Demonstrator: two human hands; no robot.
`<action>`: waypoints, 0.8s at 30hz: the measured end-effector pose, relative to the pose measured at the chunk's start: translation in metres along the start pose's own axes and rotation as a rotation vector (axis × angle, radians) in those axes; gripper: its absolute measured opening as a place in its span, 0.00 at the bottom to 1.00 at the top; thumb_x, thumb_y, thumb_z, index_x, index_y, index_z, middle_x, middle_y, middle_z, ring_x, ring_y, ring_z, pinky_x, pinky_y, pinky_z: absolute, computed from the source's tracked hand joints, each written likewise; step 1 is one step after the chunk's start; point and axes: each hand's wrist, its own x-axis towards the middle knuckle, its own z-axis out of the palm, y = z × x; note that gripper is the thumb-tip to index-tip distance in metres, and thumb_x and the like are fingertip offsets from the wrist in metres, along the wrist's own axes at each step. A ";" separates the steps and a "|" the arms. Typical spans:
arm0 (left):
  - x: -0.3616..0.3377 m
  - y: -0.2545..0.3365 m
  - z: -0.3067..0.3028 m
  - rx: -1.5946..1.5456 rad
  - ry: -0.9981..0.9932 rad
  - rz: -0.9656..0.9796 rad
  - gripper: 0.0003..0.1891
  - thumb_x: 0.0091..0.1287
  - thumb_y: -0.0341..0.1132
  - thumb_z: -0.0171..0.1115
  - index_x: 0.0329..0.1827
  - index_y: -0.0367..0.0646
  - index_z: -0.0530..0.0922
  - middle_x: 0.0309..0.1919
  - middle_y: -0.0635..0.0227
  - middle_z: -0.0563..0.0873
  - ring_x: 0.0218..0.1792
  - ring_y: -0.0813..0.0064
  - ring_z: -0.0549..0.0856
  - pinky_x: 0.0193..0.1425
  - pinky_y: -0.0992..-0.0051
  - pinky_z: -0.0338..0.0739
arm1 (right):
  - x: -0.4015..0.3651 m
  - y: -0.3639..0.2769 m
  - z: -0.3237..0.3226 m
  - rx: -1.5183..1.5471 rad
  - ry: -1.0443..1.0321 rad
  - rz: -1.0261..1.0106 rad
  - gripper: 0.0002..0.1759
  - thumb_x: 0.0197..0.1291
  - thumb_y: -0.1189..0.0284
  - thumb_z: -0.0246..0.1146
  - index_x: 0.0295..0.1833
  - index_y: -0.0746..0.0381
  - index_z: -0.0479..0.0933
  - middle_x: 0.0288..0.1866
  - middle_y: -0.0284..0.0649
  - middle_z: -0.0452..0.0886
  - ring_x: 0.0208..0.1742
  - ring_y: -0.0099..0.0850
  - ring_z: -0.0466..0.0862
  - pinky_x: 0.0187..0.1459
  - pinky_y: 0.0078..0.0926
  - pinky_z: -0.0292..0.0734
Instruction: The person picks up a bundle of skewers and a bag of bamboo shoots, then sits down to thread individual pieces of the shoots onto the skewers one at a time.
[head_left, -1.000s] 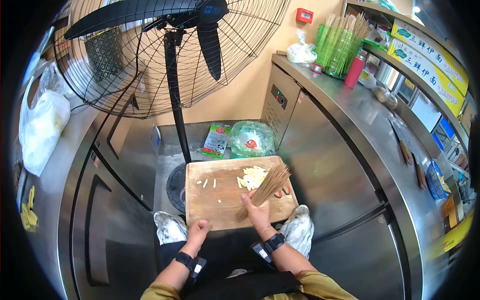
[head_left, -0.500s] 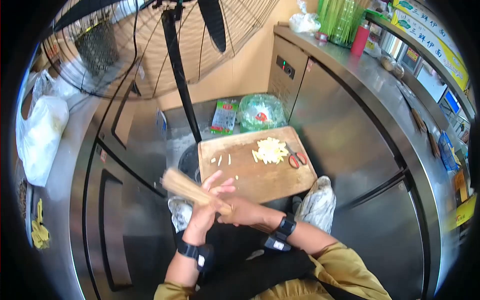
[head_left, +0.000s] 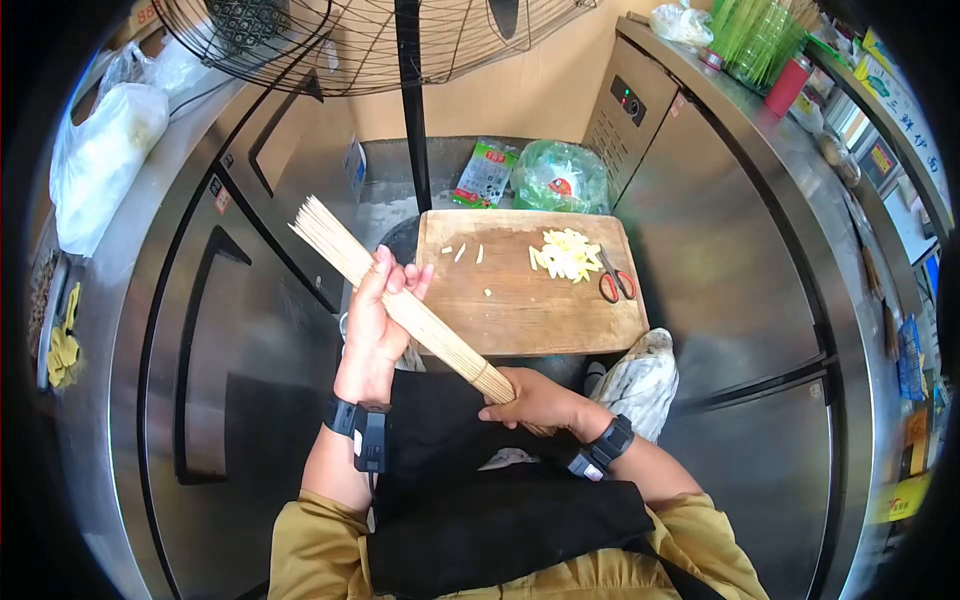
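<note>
A thick bundle of thin bamboo skewers slants across my lap, its pointed ends fanned at the upper left. My left hand curls around the upper half of the bundle, with the thumb and fingertips showing above it. My right hand is wrapped around the lower end, hiding part of it. Beyond both hands lies a wooden cutting board. On it are a heap of pale yellow cut strips, a few loose strips and red-handled scissors.
A green plastic bag and a printed packet lie behind the board. The fan's black pole rises at its back left. Steel cabinets flank both sides. A white bag rests on the left counter.
The skewer bundle has turned so its length shows more fully. My right hand has moved apart from my left, down along the bundle. The camera view has tilted downward.
</note>
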 end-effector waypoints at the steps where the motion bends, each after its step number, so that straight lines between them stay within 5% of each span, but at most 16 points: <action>1: -0.002 -0.001 0.003 -0.022 -0.004 -0.013 0.08 0.69 0.37 0.53 0.31 0.46 0.71 0.18 0.76 0.69 0.34 0.77 0.78 0.62 0.66 0.72 | -0.005 -0.005 0.001 0.018 -0.020 0.018 0.11 0.53 0.76 0.66 0.35 0.62 0.69 0.25 0.29 0.71 0.21 0.18 0.72 0.25 0.16 0.71; 7: -0.025 -0.048 0.023 -0.055 -0.012 -0.203 0.06 0.67 0.35 0.55 0.41 0.45 0.72 0.24 0.74 0.72 0.38 0.72 0.79 0.63 0.59 0.71 | -0.020 -0.003 -0.003 0.233 -0.076 0.051 0.11 0.54 0.75 0.66 0.34 0.62 0.69 0.23 0.29 0.71 0.19 0.18 0.72 0.22 0.16 0.71; 12: -0.038 -0.088 0.022 0.029 -0.075 -0.370 0.09 0.67 0.41 0.58 0.34 0.49 0.69 0.20 0.78 0.68 0.28 0.79 0.74 0.47 0.70 0.75 | -0.027 0.007 -0.004 0.496 -0.097 0.044 0.11 0.54 0.74 0.66 0.36 0.62 0.69 0.26 0.31 0.73 0.21 0.19 0.74 0.26 0.18 0.74; 17: -0.034 -0.097 0.016 0.010 0.081 -0.427 0.11 0.67 0.43 0.58 0.31 0.50 0.67 0.18 0.79 0.66 0.24 0.81 0.72 0.44 0.72 0.73 | -0.043 0.008 -0.006 0.549 -0.053 0.081 0.12 0.57 0.73 0.64 0.43 0.64 0.69 0.33 0.34 0.75 0.32 0.22 0.79 0.35 0.21 0.79; 20: -0.031 -0.093 0.012 -0.020 0.145 -0.427 0.13 0.67 0.43 0.57 0.28 0.49 0.67 0.17 0.78 0.67 0.24 0.81 0.72 0.45 0.73 0.73 | -0.045 0.019 -0.009 0.431 0.290 -0.196 0.12 0.59 0.74 0.62 0.48 0.65 0.71 0.39 0.36 0.76 0.43 0.25 0.79 0.41 0.22 0.78; 24: -0.037 -0.097 0.009 0.066 0.168 -0.514 0.15 0.66 0.45 0.58 0.25 0.48 0.68 0.18 0.76 0.69 0.29 0.76 0.74 0.48 0.71 0.73 | -0.048 -0.005 -0.015 -0.646 0.626 -0.620 0.20 0.52 0.80 0.63 0.53 0.60 0.75 0.44 0.44 0.76 0.46 0.36 0.79 0.46 0.27 0.76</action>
